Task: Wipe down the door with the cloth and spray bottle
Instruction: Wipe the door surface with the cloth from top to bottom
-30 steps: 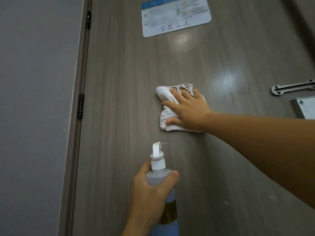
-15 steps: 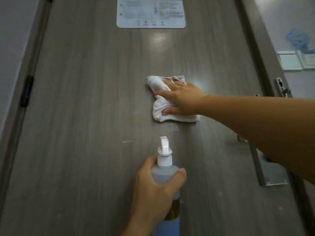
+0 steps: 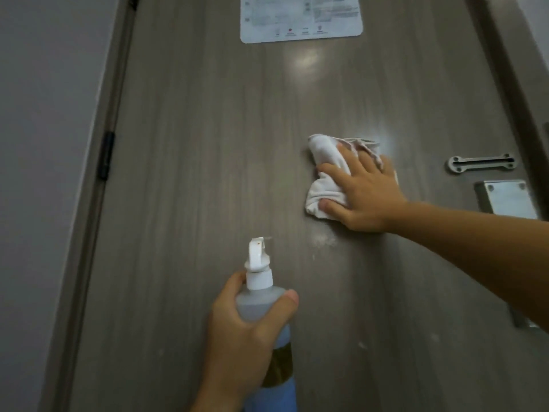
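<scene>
Two hands are both busy, and by my reckoning the job is somewhere in its middle. My right hand lies flat with fingers spread over the bunched white cloth, pressing it against the grey wood-grain door at about 2 o'clock from the middle of my view, just short of the metal latch bar and the lock plate out at 3 o'clock. My left hand is wrapped round the shoulder of the spray bottle down at 6 o'clock, thumb on one side and fingers on the other, with the white nozzle pointing up at the door and no finger on the pump that I can see.

What looks done: there is a pale, misty patch of spray just below the cloth, at about 5 o'clock from my right hand, so liquid has reached that part of the panel. I cannot tell from the sheen alone which areas have been rubbed clean.

What looks left: that damp patch needs wiping through, and a few small pale flecks lower down at 5 o'clock are untouched. The wide stretch at 9 o'clock toward the black hinge shows no wetness, nor does the strip beneath the printed notice at 12 o'clock. I would judge well over half of the visible door is to come, and the bottom of it is out of sight.
</scene>
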`<state>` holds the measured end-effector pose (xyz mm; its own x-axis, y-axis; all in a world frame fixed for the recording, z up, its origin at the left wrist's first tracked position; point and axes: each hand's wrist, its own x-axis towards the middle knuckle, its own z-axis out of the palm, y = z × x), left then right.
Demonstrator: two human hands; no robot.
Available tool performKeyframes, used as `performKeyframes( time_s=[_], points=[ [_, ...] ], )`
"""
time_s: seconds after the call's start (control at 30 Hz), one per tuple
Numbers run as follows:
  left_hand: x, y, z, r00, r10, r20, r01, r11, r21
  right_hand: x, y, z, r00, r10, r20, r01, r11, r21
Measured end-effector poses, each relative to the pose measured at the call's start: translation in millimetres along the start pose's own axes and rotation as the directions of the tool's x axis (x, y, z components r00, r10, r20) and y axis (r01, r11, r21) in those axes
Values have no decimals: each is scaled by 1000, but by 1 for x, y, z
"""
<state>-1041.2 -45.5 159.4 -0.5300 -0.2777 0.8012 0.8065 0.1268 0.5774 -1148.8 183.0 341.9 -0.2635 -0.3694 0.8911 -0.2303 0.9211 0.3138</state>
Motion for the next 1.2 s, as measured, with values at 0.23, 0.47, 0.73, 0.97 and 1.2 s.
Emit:
performKeyframes(
  time_s=[0.23, 0.47, 0.73, 0.97, 1.2],
  points=[
    [10, 18, -90, 996, 70, -54, -65, 993, 94, -58, -61, 37, 993, 110, -45, -106, 990, 94],
    [18, 31, -145, 996, 65, -63, -55, 986, 157, -41, -163, 60, 952, 261, -161, -244, 963, 117],
    [30, 38, -190, 994, 68, -86, -56, 990, 133, 31, -244, 52, 970, 148, -194, -134, 987, 84],
    [42, 29, -212, 994, 67, -85, -56, 990, 126, 49, -271, 51, 985, 50, -164, -51, 999, -4],
    [48, 20, -232, 988, 43, -149, -32, 997, 75, 1, -245, 69, 963, -227, -143, 215, 972, -96]
  ],
)
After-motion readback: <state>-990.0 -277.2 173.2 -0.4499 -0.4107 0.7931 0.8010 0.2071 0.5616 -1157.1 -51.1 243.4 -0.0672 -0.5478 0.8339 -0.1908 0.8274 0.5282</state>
